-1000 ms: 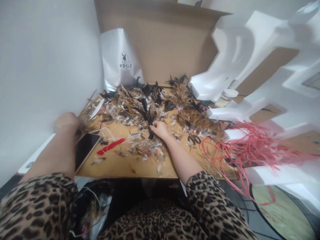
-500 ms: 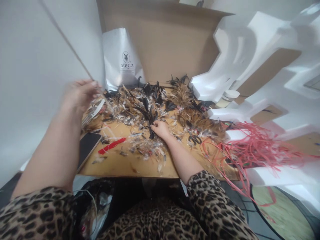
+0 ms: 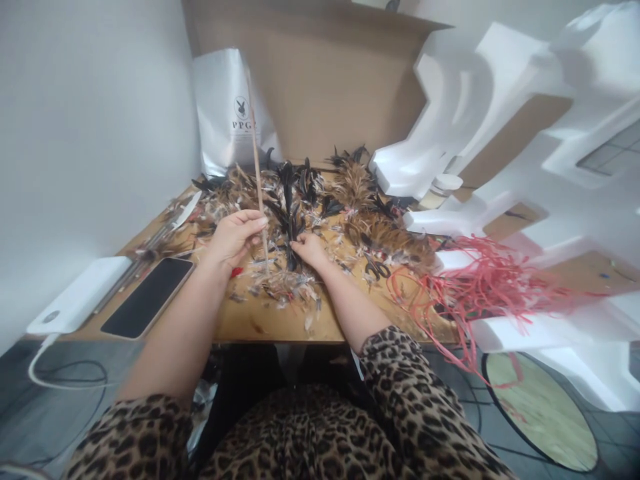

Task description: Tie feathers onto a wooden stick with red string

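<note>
Pinched between the thumb and fingers of my left hand (image 3: 237,237) is a thin wooden stick (image 3: 257,157), held nearly upright. Its lower end reaches down to the loose feather scraps (image 3: 285,287) near the front of the table. Close beside it, my right hand (image 3: 311,251) grips black feathers (image 3: 289,220) by their lower part; their tips point away from me. Brown and black feathers (image 3: 245,190) are heaped behind both hands. A bit of red ribbon (image 3: 237,272) peeks out by my left wrist.
Black-handled scissors (image 3: 377,269) lie right of my right hand. Tangled pink strips (image 3: 485,293) hang over the right edge. A phone (image 3: 150,297) and a white power bank (image 3: 80,293) with a cable sit at left. Behind stands a white bag (image 3: 233,107); white foam pieces (image 3: 450,133) crowd the right.
My left hand has come down and to the right with the stick, from the raised left side to beside my right hand. The stick is more upright. My right hand keeps hold of the black feathers.
</note>
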`<state>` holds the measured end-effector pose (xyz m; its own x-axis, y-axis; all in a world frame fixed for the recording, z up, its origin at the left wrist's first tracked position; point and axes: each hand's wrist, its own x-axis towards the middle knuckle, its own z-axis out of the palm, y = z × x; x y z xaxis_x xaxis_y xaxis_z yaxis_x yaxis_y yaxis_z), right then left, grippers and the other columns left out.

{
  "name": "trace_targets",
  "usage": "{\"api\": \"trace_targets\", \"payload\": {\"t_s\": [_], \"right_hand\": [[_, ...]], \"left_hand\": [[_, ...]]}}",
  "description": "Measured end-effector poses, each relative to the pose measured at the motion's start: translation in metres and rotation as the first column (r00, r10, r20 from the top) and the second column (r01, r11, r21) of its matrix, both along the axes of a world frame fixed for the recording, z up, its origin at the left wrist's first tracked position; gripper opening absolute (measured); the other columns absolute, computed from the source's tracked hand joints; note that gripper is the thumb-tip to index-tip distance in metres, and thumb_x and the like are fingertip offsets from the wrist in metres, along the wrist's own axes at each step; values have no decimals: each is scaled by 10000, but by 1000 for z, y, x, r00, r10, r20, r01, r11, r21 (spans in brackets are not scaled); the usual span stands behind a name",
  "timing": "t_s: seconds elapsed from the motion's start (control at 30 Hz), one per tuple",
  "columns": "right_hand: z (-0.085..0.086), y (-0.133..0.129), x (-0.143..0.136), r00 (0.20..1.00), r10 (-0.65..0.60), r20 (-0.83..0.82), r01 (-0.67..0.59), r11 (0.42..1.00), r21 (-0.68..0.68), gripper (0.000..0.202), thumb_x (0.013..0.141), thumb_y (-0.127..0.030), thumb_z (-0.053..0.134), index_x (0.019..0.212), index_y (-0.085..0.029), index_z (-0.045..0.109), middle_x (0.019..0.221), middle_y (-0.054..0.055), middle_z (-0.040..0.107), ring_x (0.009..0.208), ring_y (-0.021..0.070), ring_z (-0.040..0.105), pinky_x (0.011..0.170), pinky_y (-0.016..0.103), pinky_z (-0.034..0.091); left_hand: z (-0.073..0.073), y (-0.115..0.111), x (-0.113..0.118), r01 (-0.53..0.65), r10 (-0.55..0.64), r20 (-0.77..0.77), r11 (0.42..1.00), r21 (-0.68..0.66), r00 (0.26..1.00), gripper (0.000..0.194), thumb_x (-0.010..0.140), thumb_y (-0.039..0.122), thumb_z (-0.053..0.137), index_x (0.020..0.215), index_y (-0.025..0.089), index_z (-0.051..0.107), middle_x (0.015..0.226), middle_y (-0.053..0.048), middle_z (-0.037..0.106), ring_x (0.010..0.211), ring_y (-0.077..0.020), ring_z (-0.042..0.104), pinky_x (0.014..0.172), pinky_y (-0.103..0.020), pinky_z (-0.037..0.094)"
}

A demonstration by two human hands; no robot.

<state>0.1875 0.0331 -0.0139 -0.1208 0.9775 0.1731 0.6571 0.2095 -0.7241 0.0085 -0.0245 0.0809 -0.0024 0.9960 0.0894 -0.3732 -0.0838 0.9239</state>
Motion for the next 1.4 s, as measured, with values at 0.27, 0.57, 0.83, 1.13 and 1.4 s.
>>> {"api": "trace_targets", "payload": {"t_s": [0.27, 0.57, 0.83, 1.13, 1.4], "right_hand": [[1, 7, 6, 987, -56, -149, 56, 998, -2, 296, 712, -350, 554, 521, -179, 405, 487, -68, 350, 510, 77, 338, 515, 210, 247], [25, 21, -14, 972, -25, -232, 27, 1000, 2, 303, 715, -354, 571, 503, -171, 457, 462, -58, 379, 508, 84, 366, 524, 210, 287], [74, 53, -114, 926, 262, -273, -287, 957, -53, 279, 764, -353, 607, 595, -135, 561, 509, -27, 518, 497, 79, 487, 536, 199, 366], [67, 13, -49, 821, 214, -530, -301, 950, -82, 187, 776, -313, 628, 793, -131, 668, 693, -2, 649, 621, 78, 571, 619, 197, 438], [43, -39, 23, 587, 85, -805, -536, 786, -308, 359, 653, -455, 745, 808, -138, 676, 737, 41, 701, 581, 84, 613, 512, 172, 435]], "left_hand": [[-11, -9, 16, -24, 25, 20, 998, -50, 999, 316, 489, 186, 840, 718, 109, 636, 582, -1, 605, 447, -55, 497, 383, -142, 365], [-37, -28, -14, -32, 36, 128, 999, -36, 991, 262, 541, 191, 813, 731, 125, 645, 633, -7, 613, 503, -58, 530, 416, -134, 378], [-39, -38, -19, -52, 54, 175, 999, -17, 983, 283, 530, 210, 823, 728, 127, 638, 629, -4, 611, 523, -64, 544, 432, -139, 393], [-47, -18, -18, -103, 114, 196, 992, -67, 974, 269, 566, 184, 811, 761, 129, 634, 704, -25, 675, 559, -70, 596, 465, -135, 438], [-40, 1, 13, -156, 157, 267, 987, -26, 951, 216, 578, 158, 793, 736, 137, 647, 748, -35, 708, 627, -92, 651, 513, -138, 483]]}}
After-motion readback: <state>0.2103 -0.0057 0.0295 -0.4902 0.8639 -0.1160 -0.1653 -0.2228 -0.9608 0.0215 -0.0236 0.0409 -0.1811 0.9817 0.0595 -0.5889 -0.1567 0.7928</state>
